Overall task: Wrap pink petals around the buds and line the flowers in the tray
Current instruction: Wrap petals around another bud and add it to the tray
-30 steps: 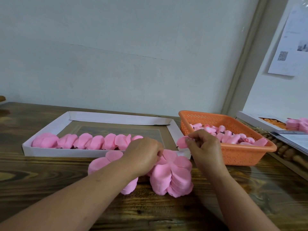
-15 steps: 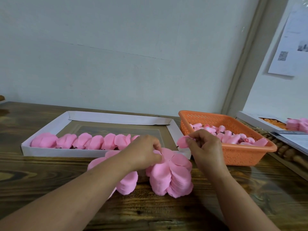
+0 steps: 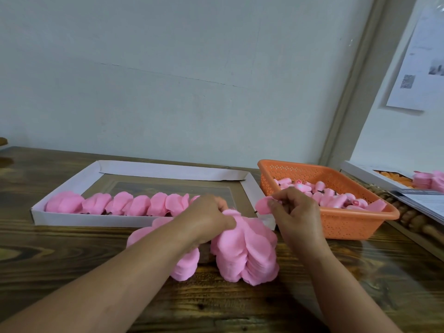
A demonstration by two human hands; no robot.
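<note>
Two hands busy | step, judged: wrapping | left hand [image 3: 206, 219] pinching top of petal stack [image 3: 245, 251] on table [image 3: 72, 255] | right hand [image 3: 295, 212] gripping bud [image 3: 263, 205], partly wrapped | next: peel one petal, bring to bud | tray [image 3: 153, 219] behind, flowers [image 3: 120, 204] lining near wall | orange basket [image 3: 348, 224] of buds just right | left forearm hiding row's end

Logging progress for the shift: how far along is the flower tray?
Done: one row of pink flowers lines the front of the white tray. In hand: right hand pinches a bud; left hand grips the petal stack. Left: many buds in the orange basket.
</note>
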